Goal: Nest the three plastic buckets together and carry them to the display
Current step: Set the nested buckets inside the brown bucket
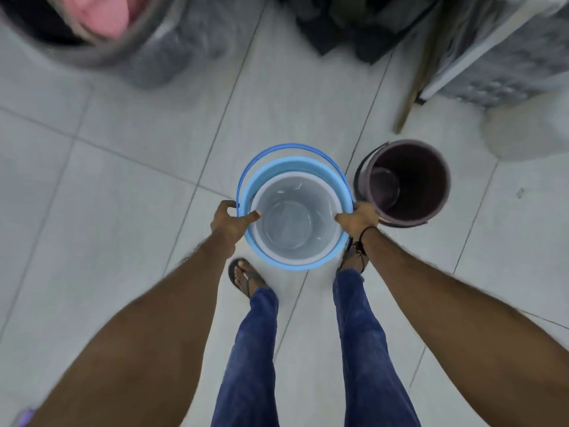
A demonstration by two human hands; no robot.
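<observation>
A blue bucket (289, 167) with a blue wire handle is held over the tiled floor in front of my legs. A pale grey bucket (295, 223) sits nested inside it. My left hand (231, 221) grips the rims on the left, thumb over the edge. My right hand (358, 218) grips the rims on the right. A dark maroon bucket (406, 180) stands upright on the floor just to the right, touching or nearly touching my right hand.
A large grey bin (132, 47) with something pink in it stands at the back left. Dark items (354, 29) are piled at the back centre. A wooden stick (415, 84) leans beside a grey crate (508, 57) at the back right. White floor tiles lie all around.
</observation>
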